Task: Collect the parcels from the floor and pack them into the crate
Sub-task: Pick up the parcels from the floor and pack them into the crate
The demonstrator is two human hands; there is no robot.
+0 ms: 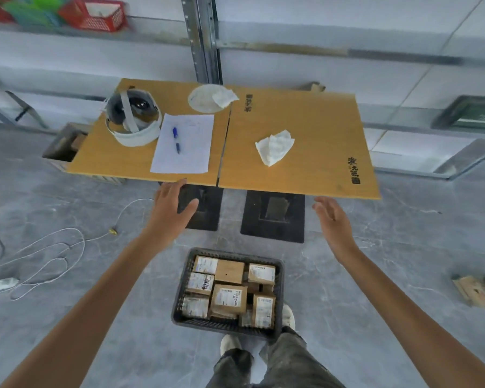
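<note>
The dark crate (pixel 228 327), filled with cardboard parcels (pixel 229 299), is sitting on the floor below and between the left hand (pixel 172 203) and right hand (pixel 332 219), both hovering open-fingered, holding nothing.

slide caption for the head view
Left hand and right hand open, outstretched toward two wooden tables; crate of parcels on the floor below.

Crate (pixel 280 287), centre parcel (pixel 229 299): handwritten black digits across the white label, starting "1002", the rest unclear. Left-middle parcel (pixel 200 283): black scrawl on the label, illegible. Other parcels' printed labels are too small to read.

Right worktop (pixel 305 175): black brush-style characters with a seal mark (pixel 354 170) near the front right corner. A second such mark (pixel 249 103) at the back left; neither is legible.
</note>
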